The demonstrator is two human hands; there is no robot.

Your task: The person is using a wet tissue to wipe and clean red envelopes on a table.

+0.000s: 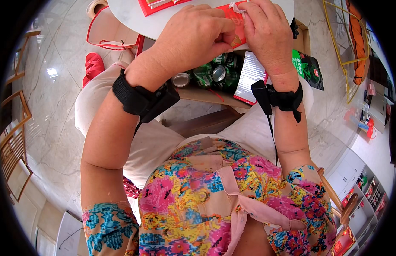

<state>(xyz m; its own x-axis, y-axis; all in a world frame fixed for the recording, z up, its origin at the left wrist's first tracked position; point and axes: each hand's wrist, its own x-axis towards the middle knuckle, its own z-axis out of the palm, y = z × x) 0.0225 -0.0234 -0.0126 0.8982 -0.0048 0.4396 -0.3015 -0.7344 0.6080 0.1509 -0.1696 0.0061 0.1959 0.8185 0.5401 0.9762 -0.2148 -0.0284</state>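
Over the near edge of the round white table (128, 16), both my hands are at a flat red paper packet (239, 26) with faint gold print. My left hand (193, 36) is closed, its thumb and curled forefinger at the packet's left edge; the fingertips are partly hidden. My right hand (268, 36) pinches a small crumpled white scrap (237, 7) at the packet's top edge, and its palm covers the packet's right side. A black strap with a box sits on each wrist.
Below the table, an open cardboard box (198, 94) holds green cans (219, 73) and a white red-edged pad (250, 76). A green-black pouch (309, 70) lies right. Red-and-white items (157, 6) lie on the table; a red-edged bag (112, 30) stands left.
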